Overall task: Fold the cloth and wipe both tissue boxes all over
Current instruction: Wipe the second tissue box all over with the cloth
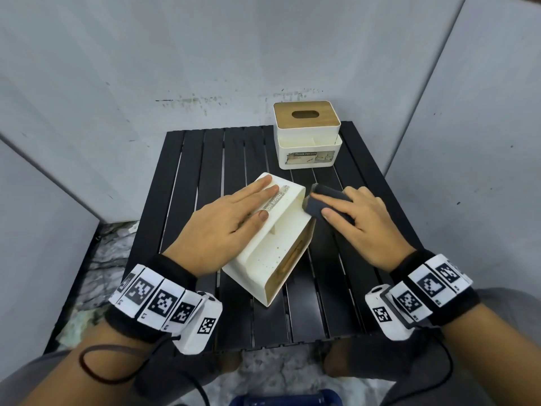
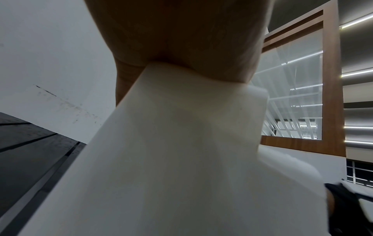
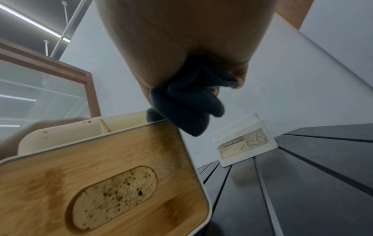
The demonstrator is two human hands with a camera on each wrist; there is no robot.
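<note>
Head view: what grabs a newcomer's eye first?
Mid-table, a white tissue box lies tipped on its side, its wooden lid facing the person's right, with the left hand flat on top. The right hand presses a folded dark cloth against the box's far right edge. A second tissue box stands upright at the far edge of the black slatted table.

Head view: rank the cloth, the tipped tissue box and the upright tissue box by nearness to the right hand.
1. Cloth: gripped in the right hand.
2. Tipped tissue box: just left of that hand, the cloth against its end.
3. Upright tissue box: at the table's far edge.
</note>
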